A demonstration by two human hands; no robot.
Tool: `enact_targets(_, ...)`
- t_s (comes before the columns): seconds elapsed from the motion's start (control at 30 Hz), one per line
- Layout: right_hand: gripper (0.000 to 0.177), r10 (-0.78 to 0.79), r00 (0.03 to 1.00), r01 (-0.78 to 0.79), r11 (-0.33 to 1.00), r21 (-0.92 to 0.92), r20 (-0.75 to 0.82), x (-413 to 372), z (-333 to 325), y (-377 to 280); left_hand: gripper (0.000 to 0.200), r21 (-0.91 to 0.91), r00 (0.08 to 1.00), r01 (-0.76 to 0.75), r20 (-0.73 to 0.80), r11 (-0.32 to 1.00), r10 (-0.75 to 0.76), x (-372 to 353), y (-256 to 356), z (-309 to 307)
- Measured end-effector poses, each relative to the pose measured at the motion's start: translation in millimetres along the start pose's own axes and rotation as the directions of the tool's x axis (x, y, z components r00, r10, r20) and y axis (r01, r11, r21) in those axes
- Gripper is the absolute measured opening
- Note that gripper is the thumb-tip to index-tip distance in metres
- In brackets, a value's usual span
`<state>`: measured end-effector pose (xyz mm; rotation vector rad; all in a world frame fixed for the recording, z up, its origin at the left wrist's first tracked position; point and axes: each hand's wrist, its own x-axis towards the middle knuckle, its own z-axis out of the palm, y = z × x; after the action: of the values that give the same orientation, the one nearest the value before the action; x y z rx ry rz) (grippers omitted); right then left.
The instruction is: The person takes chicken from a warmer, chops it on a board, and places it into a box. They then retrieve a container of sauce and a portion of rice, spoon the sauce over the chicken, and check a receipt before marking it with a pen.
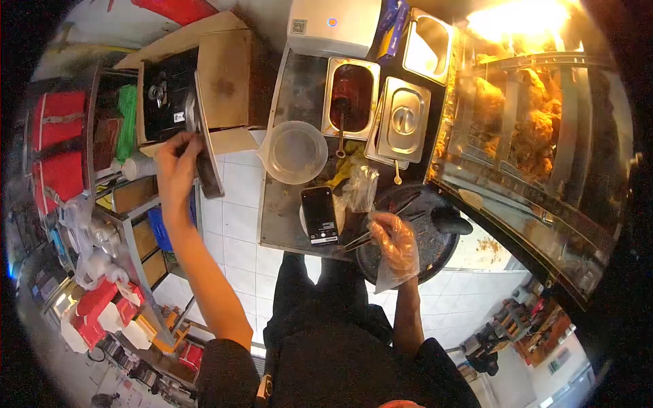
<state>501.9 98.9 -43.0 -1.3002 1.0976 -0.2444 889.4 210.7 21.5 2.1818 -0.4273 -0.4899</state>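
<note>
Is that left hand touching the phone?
Apart. The head view shows floor tiles between the left hand and the phone.

White tiled floor (238, 214) beneath a metal counter (286, 224) and bright orange-yellow light (520, 24).

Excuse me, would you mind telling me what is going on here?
A person's left hand grips a dark panel beside an open box. The gloved right hand is over a round pan, at some tongs; whether it grips them is unclear. A phone, screen lit, is at the counter, and golden food sits in the lit cabinet.
</note>
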Motion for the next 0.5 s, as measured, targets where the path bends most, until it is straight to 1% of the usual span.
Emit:
enact_targets(0.07, 0.019, -0.012, 1.000, 0.013, 0.999, -0.030, 0.026, 18.1, -0.1, -14.2, 0.017, 0.026, 0.993, 0.018, 0.115, 1.000, -0.021, -4.1, -21.3, -5.7)
enact_targets(0.1, 0.020, -0.195, 0.980, 0.184, 0.958, -0.220, -0.031, 31.2, -2.4, -18.7, 0.015, 0.007, 0.989, 0.094, 0.116, 0.996, -0.095, -6.8, -28.1, -2.4)
enact_targets(0.13, 0.021, -0.378, 0.924, 0.325, 0.852, -0.410, -0.053, 45.7, -3.6, -23.6, 0.015, 0.011, 0.991, 0.036, 0.125, 0.999, -0.038, -9.2, -35.3, 1.9)
enact_targets(0.17, 0.022, -0.507, 0.854, 0.336, 0.707, -0.623, -0.114, 63.7, -3.0, -29.9, 0.016, 0.004, 0.991, 0.048, 0.127, 0.999, -0.048, -12.4, -43.4, 7.9)
enact_targets(0.2, 0.023, -0.634, 0.761, 0.292, 0.523, -0.801, -0.137, 84.8, -2.4, -36.1, 0.016, -0.003, 0.990, 0.058, 0.130, 0.998, -0.057, -15.6, -47.4, 13.4)
enact_targets(0.27, 0.023, -0.809, 0.570, 0.238, 0.327, -0.914, -0.141, 130.9, 1.1, -33.5, 0.018, 0.047, 0.989, 0.015, 0.143, 0.999, -0.022, -27.3, -39.3, 26.3)
enact_targets(0.3, 0.023, -0.810, 0.567, 0.230, 0.330, -0.916, -0.149, 146.9, 1.2, -34.0, 0.019, 0.039, 0.992, 0.024, 0.120, 0.999, -0.029, -37.1, -27.4, 30.4)
enact_targets(0.33, 0.024, -0.676, 0.700, 0.061, 0.380, -0.923, -0.232, 161.6, 1.6, -35.7, 0.018, 0.131, 0.988, 0.005, 0.151, 0.991, -0.025, -40.5, -32.3, 30.1)
enact_targets(0.37, 0.024, -0.516, 0.794, -0.111, 0.397, -0.911, -0.321, 171.1, 2.4, -38.4, 0.018, 0.138, 0.988, 0.017, 0.152, 0.990, -0.038, -45.8, -36.2, 30.9)
enact_targets(0.4, 0.024, -0.516, 0.793, -0.110, 0.401, -0.909, -0.324, 174.5, 1.6, -40.7, 0.018, 0.146, 0.987, 0.033, 0.151, 0.989, -0.055, -52.5, -37.9, 30.4)
enact_targets(0.47, 0.021, -0.521, 0.771, -0.040, 0.536, -0.844, -0.367, 179.2, -2.3, -43.4, 0.017, 0.134, 0.986, 0.060, 0.144, 0.989, -0.079, -63.9, -37.5, 24.8)
enact_targets(0.5, 0.021, -0.520, 0.771, -0.039, 0.539, -0.842, -0.368, 182.9, -2.6, -41.6, 0.017, 0.118, 0.985, 0.087, 0.141, 0.989, -0.103, -69.1, -37.7, 22.0)
